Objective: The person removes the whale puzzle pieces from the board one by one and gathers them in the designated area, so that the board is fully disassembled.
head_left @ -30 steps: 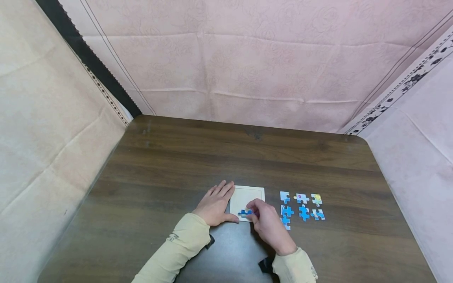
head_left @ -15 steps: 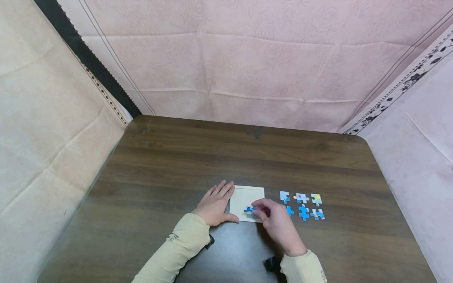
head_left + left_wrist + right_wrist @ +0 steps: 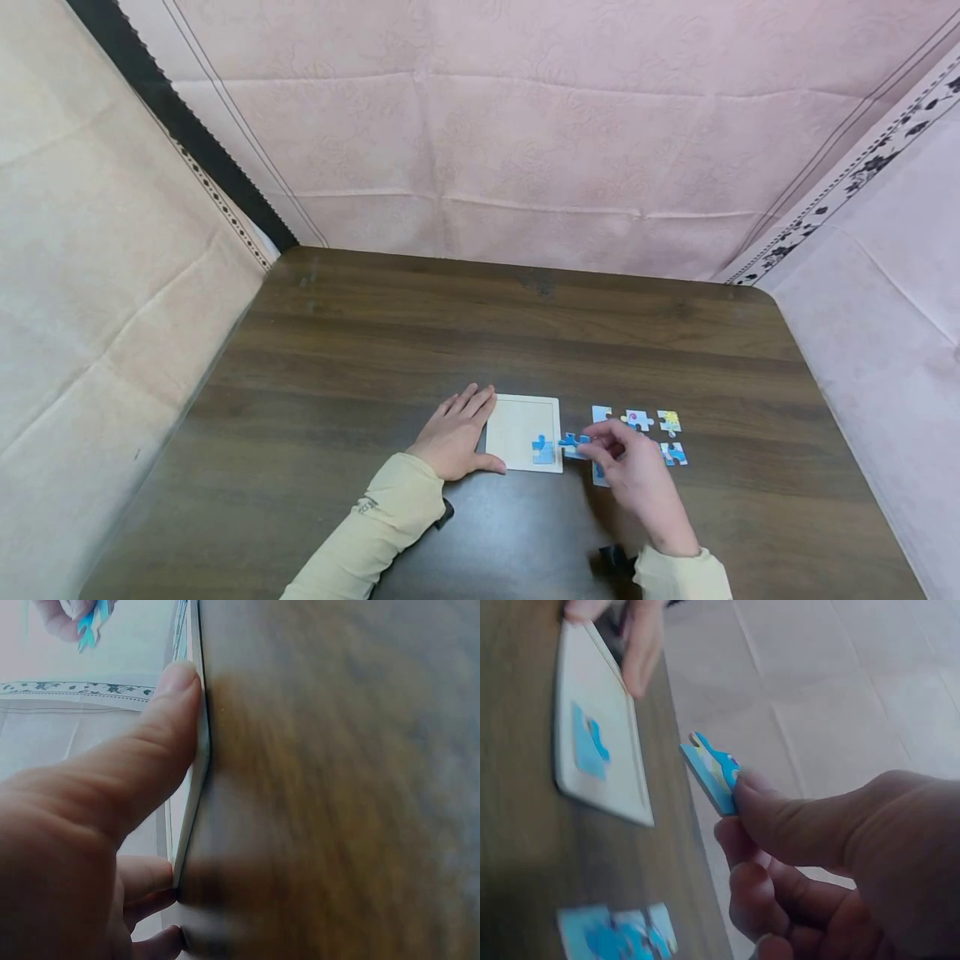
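Observation:
My left hand (image 3: 457,433) lies with spread fingers along the left edge of a shallow white puzzle tray (image 3: 513,425). In the left wrist view its thumb (image 3: 150,739) presses against the tray's edge. A light blue jigsaw piece (image 3: 543,451) sits inside the tray, by the lower right corner. Just past the tray's right edge, my right hand (image 3: 637,475) pinches another blue jigsaw piece (image 3: 711,774) between thumb and forefinger. The right wrist view has this piece raised and tilted, with some pale yellow on it. Several loose pieces (image 3: 637,420) lie to the right, some hidden behind the right hand.
The brown wooden table (image 3: 420,333) extends around the tray on all sides. Pale patterned cloth (image 3: 525,150) hangs behind the table and at both sides. A black strap (image 3: 617,560) shows at the right wrist.
My right hand has moved right, carrying the pinched jigsaw piece from above the tray to beyond its edge. The piece in the tray's lower right has come into view. The left hand stays put.

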Motion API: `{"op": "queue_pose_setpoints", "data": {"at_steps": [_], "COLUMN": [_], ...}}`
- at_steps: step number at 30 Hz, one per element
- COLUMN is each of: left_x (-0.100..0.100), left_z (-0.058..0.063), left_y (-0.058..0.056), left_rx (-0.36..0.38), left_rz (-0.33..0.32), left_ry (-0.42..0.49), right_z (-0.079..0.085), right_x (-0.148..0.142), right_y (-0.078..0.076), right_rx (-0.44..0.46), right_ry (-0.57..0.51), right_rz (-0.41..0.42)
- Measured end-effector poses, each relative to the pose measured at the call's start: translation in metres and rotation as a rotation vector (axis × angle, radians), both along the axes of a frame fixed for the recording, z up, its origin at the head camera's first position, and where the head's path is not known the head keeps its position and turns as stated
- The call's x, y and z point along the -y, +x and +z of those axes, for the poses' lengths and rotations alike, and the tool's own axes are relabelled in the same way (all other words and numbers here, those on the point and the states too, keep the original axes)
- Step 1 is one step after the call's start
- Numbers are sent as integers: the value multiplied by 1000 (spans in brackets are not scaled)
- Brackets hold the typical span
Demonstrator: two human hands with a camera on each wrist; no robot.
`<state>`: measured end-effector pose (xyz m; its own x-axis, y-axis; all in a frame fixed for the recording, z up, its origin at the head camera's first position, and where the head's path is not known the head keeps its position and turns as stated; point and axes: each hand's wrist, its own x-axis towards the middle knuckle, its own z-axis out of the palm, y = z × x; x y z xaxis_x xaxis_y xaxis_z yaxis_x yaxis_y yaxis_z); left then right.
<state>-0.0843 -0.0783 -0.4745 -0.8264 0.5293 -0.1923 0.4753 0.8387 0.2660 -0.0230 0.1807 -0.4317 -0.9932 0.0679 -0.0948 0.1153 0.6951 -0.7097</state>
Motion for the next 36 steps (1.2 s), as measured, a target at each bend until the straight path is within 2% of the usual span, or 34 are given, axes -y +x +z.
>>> {"op": "queue_pose_setpoints", "data": {"at_steps": [9,19,24,29,32,36], "left_x": [0,0,-1,-1,-1,-1], "left_z": [1,1,1,3,3,3], "left_y": [0,1,1,2,2,2], "left_rx": [5,5,4,5,4,5], "left_rz": [-1,2,2,2,1,3], "left_ry": [1,-7,-9,-9,-7,-11], "right_z": [6,9,5,0,-2,-2], "right_x": [-41,-77,-84,-85,-84,-83], "right_y": [12,18,20,19,18,18], "right_rx": [27,196,250,332,385,404], "right_ry": [48,133,110,93,109,150], "right_rz": [-43,-39,-27,-63,-76,-73]}}
